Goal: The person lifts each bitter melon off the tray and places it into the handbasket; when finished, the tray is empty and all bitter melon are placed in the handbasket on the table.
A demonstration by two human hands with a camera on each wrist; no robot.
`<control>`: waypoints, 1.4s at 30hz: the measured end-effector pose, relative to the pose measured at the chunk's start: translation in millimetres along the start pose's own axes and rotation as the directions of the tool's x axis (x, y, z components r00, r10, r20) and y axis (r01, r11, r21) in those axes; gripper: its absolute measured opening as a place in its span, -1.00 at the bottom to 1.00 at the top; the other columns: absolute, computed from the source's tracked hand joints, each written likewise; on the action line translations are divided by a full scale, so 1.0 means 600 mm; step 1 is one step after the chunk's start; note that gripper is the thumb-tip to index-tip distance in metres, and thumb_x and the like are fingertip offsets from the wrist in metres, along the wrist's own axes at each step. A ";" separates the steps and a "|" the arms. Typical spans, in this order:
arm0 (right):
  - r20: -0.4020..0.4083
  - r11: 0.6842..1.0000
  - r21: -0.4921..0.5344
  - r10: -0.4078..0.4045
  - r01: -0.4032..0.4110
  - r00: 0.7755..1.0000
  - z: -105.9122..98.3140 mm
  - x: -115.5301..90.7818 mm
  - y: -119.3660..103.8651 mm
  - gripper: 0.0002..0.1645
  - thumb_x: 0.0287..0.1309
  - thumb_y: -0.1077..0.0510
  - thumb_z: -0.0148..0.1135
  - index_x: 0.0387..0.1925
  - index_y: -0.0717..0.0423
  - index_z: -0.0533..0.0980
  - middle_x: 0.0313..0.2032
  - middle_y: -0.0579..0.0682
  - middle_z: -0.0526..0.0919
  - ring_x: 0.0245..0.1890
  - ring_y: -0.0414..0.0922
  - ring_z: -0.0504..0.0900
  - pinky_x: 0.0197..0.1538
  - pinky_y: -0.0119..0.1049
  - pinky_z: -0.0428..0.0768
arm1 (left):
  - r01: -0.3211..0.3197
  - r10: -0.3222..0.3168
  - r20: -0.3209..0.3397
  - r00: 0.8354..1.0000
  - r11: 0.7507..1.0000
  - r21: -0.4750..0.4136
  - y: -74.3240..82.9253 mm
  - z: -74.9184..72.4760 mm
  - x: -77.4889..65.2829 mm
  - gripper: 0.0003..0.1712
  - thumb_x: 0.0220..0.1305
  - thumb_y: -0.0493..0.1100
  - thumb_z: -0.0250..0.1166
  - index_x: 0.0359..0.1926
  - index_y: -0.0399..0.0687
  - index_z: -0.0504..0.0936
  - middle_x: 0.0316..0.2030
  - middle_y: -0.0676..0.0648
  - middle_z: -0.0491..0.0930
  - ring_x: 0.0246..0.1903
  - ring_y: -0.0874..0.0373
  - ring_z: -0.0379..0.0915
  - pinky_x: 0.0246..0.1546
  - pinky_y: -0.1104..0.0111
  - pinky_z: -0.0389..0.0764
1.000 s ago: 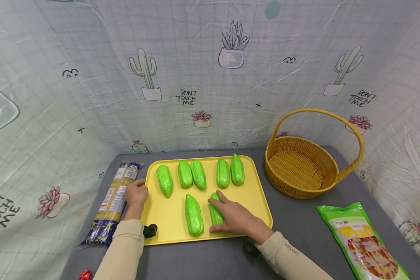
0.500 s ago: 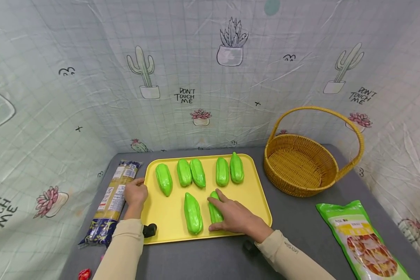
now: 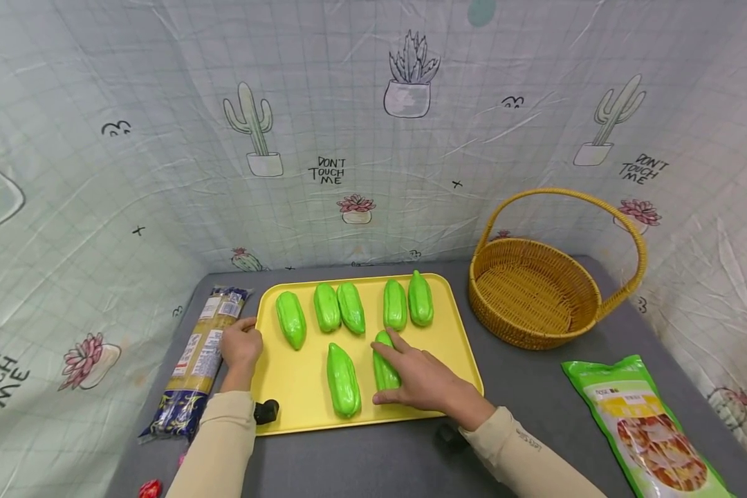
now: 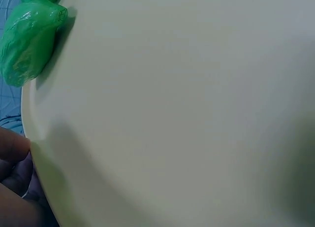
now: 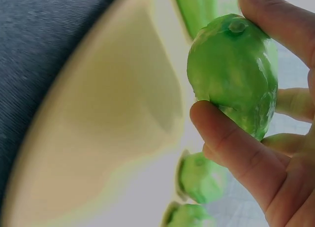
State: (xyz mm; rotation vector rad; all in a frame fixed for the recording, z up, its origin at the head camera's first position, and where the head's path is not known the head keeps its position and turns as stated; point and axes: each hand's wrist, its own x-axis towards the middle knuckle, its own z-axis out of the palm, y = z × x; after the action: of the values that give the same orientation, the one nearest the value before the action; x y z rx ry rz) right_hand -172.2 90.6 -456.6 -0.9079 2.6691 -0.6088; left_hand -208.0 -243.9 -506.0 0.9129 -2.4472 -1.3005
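My right hand (image 3: 432, 380) grips a green papaya (image 3: 386, 370) between thumb and fingers, over the right front part of a yellow tray (image 3: 299, 394). In the right wrist view the same papaya (image 5: 231, 74) shows its stem end, held above the tray surface. At the tray's left rim is my left hand (image 3: 241, 346), with its fingers on the edge; the left wrist view shows a fingertip (image 4: 15, 145) against the rim. Beside the held papaya lies another papaya (image 3: 344, 380). Several more, such as one papaya (image 3: 291, 319) at far left, lie along the tray's back.
A wicker basket (image 3: 529, 339) with a tall handle stands at the back right. In front of it lies a green food bag (image 3: 650, 429). Left of the tray is a long pasta pack (image 3: 196, 366), and a small red item (image 3: 151, 488) lies near the front left.
My right hand has shifted slightly away from the front edge and to the right, and the gripped papaya has moved with it. My left hand stays at the tray's rim.
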 end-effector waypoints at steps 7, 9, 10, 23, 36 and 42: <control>-0.045 0.998 0.057 0.031 -0.028 0.999 -0.037 -0.010 -0.003 0.10 0.08 -0.33 0.45 0.56 -0.09 0.23 0.61 0.25 0.00 0.21 0.26 0.63 0.20 0.11 0.61 | -0.012 0.012 0.001 1.000 1.000 -0.021 0.002 -0.001 0.003 -0.53 0.41 -0.37 -0.06 0.20 -0.38 0.60 0.11 -0.47 0.59 0.10 -0.36 0.51 0.08 -0.10 0.55; -0.059 0.997 0.064 0.045 -0.041 0.997 -0.046 -0.015 0.000 0.10 0.08 -0.34 0.44 0.56 -0.13 0.22 0.61 0.23 -0.01 0.28 0.29 0.57 0.24 0.15 0.57 | -0.014 0.014 0.001 1.000 1.000 -0.018 0.000 -0.001 0.003 -0.53 0.41 -0.36 -0.06 0.20 -0.39 0.60 0.11 -0.47 0.59 0.10 -0.36 0.50 0.08 -0.10 0.55; -0.067 0.997 0.068 0.050 -0.045 0.996 -0.051 -0.017 0.002 0.10 0.08 -0.34 0.44 0.56 -0.13 0.22 0.61 0.24 -0.01 0.30 0.30 0.54 0.26 0.17 0.56 | -0.014 0.014 0.000 1.000 1.000 -0.014 -0.001 0.000 0.002 -0.53 0.40 -0.36 -0.06 0.19 -0.39 0.61 0.11 -0.47 0.59 0.09 -0.36 0.50 0.08 -0.11 0.55; -0.215 0.992 0.029 0.123 -0.120 0.969 -0.118 -0.045 0.052 0.11 0.11 -0.31 0.44 0.57 -0.05 0.20 0.61 0.27 -0.04 0.34 0.36 0.47 0.22 0.24 0.56 | -0.014 0.014 -0.007 1.000 1.000 -0.003 -0.008 0.003 0.001 -0.53 0.40 -0.34 -0.06 0.17 -0.37 0.63 0.08 -0.45 0.61 0.06 -0.35 0.51 0.05 -0.11 0.53; -0.253 0.976 0.042 0.217 -0.214 0.943 -0.167 -0.065 0.116 0.13 0.15 -0.26 0.44 0.58 0.06 0.15 0.61 0.34 -0.11 0.47 0.43 0.22 0.32 0.32 0.44 | -0.016 0.016 0.001 1.000 1.000 0.006 -0.008 0.005 0.003 -0.53 0.41 -0.33 -0.06 0.18 -0.37 0.62 0.09 -0.44 0.60 0.06 -0.35 0.50 0.07 -0.11 0.52; -0.264 0.965 0.031 0.258 -0.259 0.930 -0.190 -0.076 0.148 0.14 0.19 -0.27 0.40 0.59 0.11 0.11 0.59 0.41 -0.11 0.43 0.48 0.24 0.30 0.36 0.43 | -0.016 0.016 -0.001 1.000 1.000 0.005 -0.007 0.004 0.001 -0.53 0.42 -0.33 -0.08 0.20 -0.36 0.61 0.10 -0.45 0.59 0.06 -0.37 0.50 0.07 -0.12 0.53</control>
State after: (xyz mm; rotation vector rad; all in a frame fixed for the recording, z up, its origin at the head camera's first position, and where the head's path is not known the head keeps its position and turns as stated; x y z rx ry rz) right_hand -224.6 217.6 -392.9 -0.4881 2.9599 -0.7054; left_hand -207.8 -244.7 -510.8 0.8930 -2.4526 -1.2894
